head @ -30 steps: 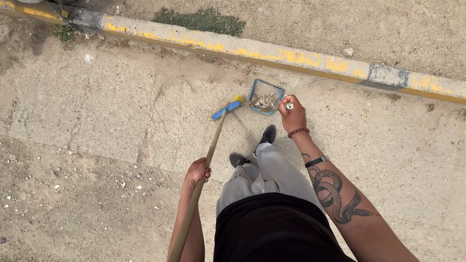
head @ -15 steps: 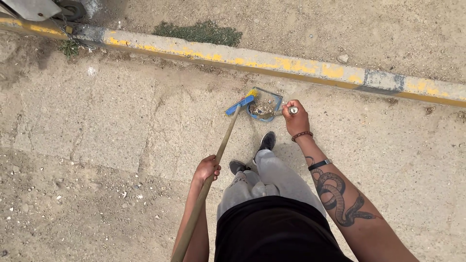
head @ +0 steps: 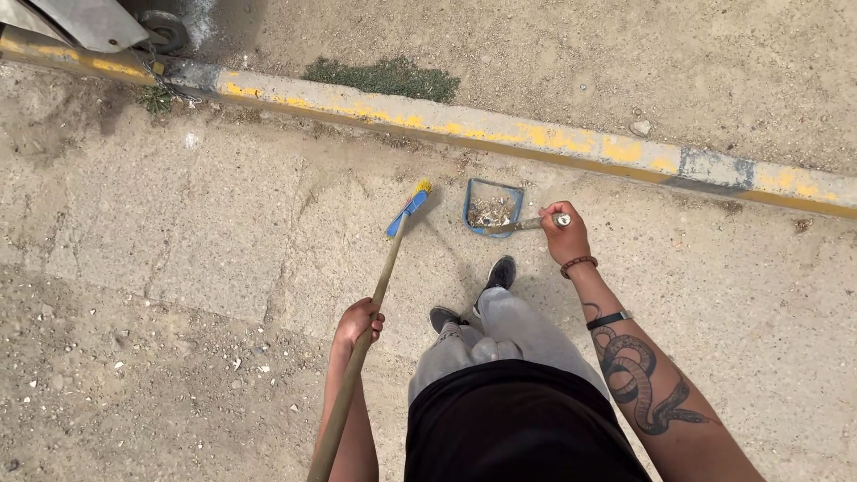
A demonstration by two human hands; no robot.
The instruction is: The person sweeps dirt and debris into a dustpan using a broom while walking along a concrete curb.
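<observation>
Risk: dustpan (head: pixel 493 207) w/ debris, near curb (head: pixel 536 136), may tip—right hand (head: pixel 564 236) fingers closed on its handle, left hand (head: pixel 357 323) gripping broom (head: pixel 393 259).

Dustpan (head: pixel 493 207) debris (perhaps gravel) too small to tell.

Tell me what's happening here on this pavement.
A person stands on a dusty concrete pavement beside a yellow-painted kerb. The left hand grips the long wooden handle of a blue-headed broom, its bristles on the ground left of a blue dustpan. The right hand holds the dustpan's upright handle. The pan rests on the ground with debris inside.
</observation>
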